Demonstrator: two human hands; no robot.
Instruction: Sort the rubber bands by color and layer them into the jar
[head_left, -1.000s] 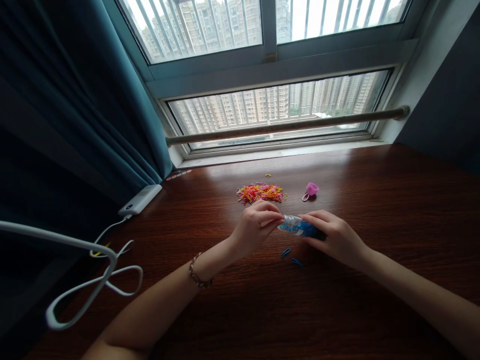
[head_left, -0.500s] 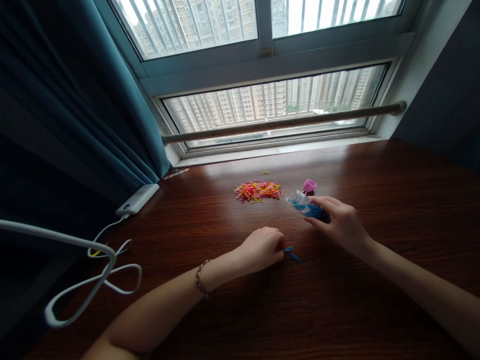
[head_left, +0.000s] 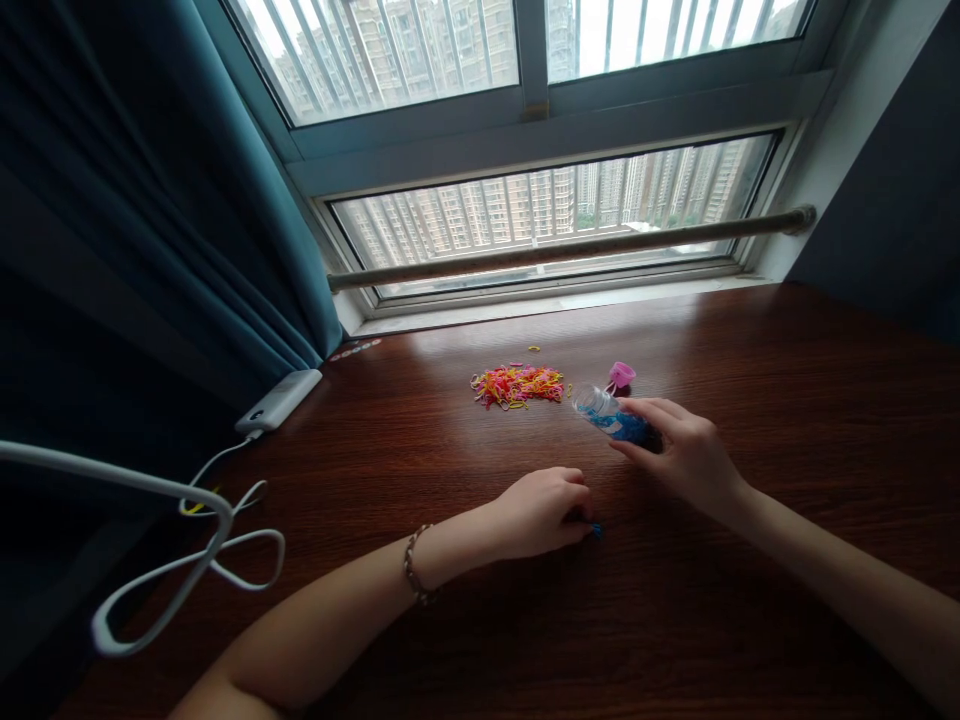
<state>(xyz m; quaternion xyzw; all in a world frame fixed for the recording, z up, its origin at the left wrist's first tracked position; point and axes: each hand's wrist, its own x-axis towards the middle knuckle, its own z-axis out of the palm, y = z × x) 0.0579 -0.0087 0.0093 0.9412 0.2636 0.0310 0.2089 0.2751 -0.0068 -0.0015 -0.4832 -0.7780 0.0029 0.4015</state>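
My right hand is closed round a small clear bottle, tilted with its uncapped mouth toward the upper left. Blue rubber bands fill part of it. A pink cap hangs by a strap near the bottle's mouth. My left hand is low over the table, fingertips pinched at a few blue rubber bands; only a bit of blue shows past the fingers. Left of the bottle lies a pile of red, pink, orange and yellow rubber bands.
The brown wooden table reaches to the window sill. A stray yellow band lies behind the pile. At the left are a white power bank, a looped white cable and a blue curtain. A metal rail crosses the window.
My left hand has moved slightly right and down, its fingers now over the blue rubber bands that lay exposed on the table. My right hand and the bottle have barely moved.
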